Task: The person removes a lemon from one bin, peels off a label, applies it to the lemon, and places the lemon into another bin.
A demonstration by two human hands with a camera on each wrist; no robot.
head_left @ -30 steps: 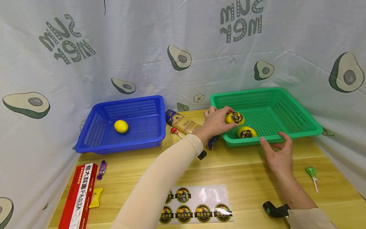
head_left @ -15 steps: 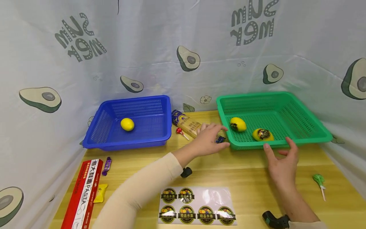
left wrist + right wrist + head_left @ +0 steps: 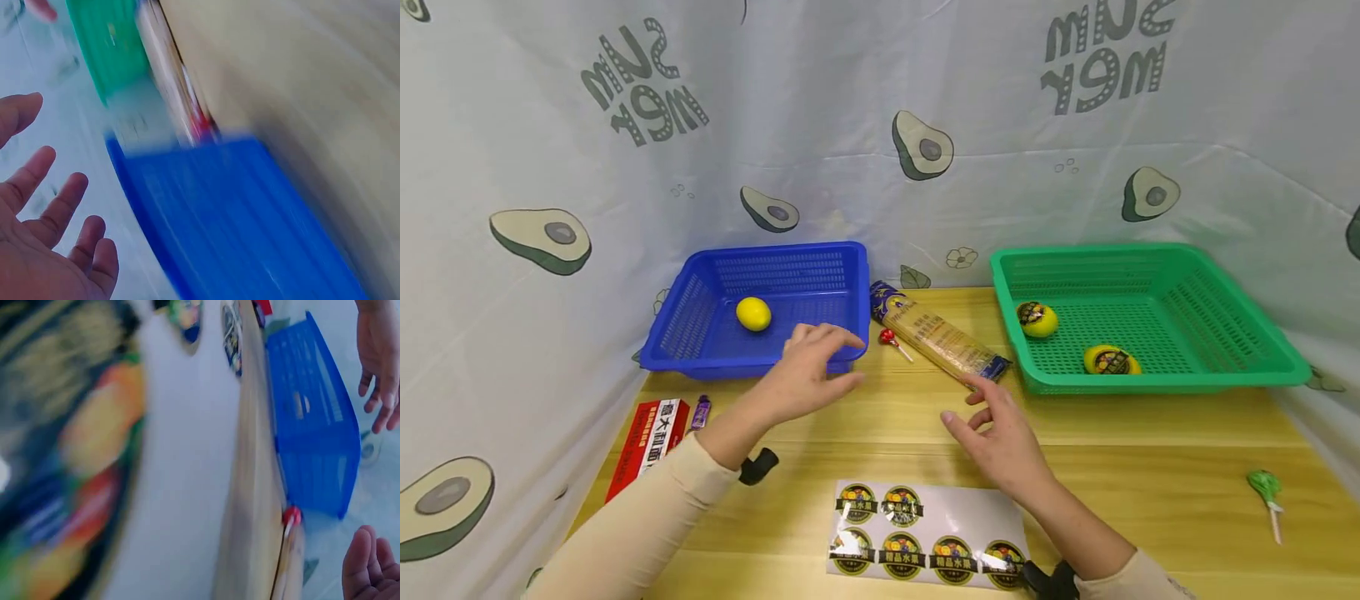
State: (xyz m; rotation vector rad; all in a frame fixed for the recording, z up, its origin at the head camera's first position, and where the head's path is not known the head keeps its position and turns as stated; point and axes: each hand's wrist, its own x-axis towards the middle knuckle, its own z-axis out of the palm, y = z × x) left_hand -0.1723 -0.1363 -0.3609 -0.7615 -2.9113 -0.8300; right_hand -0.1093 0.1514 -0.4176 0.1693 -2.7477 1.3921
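My left hand (image 3: 808, 371) hovers at the front right of the blue basket (image 3: 842, 300), its fingers spread and holding nothing. A plain yellow lemon (image 3: 753, 314) lies inside that basket. Over the middle of the table is my right hand (image 3: 1003, 437), fingers loosely bent with nothing between them. Two lemons with round black stickers, one near the left wall (image 3: 1037, 320) and one near the front (image 3: 1111, 360), lie in the green basket (image 3: 1165, 382). Below and left of the right hand, a sheet of round fruit stickers (image 3: 928, 533) lies flat. The left wrist view is blurred.
Between the baskets lie a pasta packet (image 3: 936, 333) and a red lollipop (image 3: 889, 337). A red pasta box (image 3: 643, 442) and a purple-wrapped candy (image 3: 700, 412) are at the left, partly behind my left arm. A green lollipop (image 3: 1265, 485) lies at the right.
My left hand has let go of a stickered lemon in the green basket and moved left to the blue basket. My right hand has left the green basket's front rim, moving left.
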